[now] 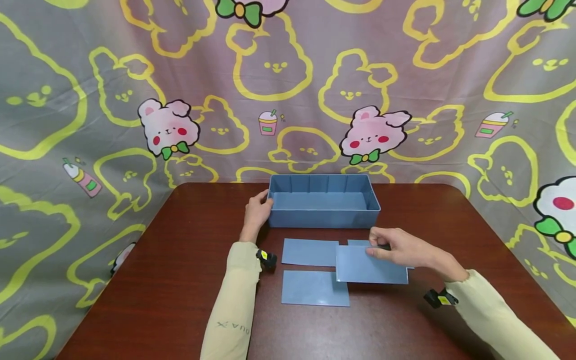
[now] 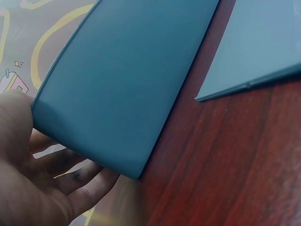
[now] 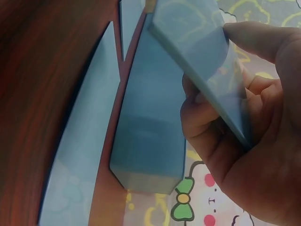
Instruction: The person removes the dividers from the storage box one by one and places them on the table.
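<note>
A long blue plastic box (image 1: 324, 219), open at the top, sits at the back of the table. My left hand (image 1: 257, 212) holds its left end; in the left wrist view the fingers (image 2: 91, 193) pass behind the end wall and the thumb is up at the rim. My right hand (image 1: 400, 247) pinches a flat blue plastic panel (image 1: 371, 267) by its top edge, thumb on the near face. That panel is raised and tilted in front of the box. The right wrist view shows the held panel (image 3: 202, 56) between thumb and curled fingers.
Two more blue panels lie flat on the brown table (image 1: 180, 280): one nearer the box (image 1: 310, 251), one closer to me (image 1: 315, 288). Another panel (image 1: 358, 242) is mostly hidden behind the held one. A patterned curtain (image 1: 306, 140) hangs behind the table.
</note>
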`<move>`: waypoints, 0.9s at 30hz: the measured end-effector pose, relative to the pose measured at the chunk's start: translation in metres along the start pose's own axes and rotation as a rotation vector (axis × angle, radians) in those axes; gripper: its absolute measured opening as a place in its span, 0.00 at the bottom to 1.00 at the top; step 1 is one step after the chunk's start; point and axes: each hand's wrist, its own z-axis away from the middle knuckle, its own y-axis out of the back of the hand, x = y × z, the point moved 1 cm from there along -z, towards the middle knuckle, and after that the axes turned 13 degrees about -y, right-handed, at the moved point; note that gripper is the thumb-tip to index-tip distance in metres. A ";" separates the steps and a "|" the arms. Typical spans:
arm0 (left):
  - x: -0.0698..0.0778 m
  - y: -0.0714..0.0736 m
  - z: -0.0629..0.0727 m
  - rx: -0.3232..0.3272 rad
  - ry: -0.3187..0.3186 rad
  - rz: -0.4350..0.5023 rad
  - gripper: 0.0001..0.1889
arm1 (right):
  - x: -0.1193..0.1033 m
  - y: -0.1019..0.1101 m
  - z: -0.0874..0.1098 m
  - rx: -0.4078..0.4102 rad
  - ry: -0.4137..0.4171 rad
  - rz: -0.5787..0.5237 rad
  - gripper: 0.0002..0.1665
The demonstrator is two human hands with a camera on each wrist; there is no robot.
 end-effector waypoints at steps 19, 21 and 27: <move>0.001 0.000 0.000 0.006 0.000 -0.001 0.27 | 0.022 -0.004 0.006 -0.107 0.030 0.001 0.14; 0.000 0.000 0.000 0.002 0.004 0.002 0.27 | 0.025 -0.005 0.008 -0.120 0.035 0.003 0.14; -0.001 -0.001 0.000 0.005 0.010 -0.005 0.27 | 0.031 -0.005 0.011 -0.148 0.041 -0.024 0.13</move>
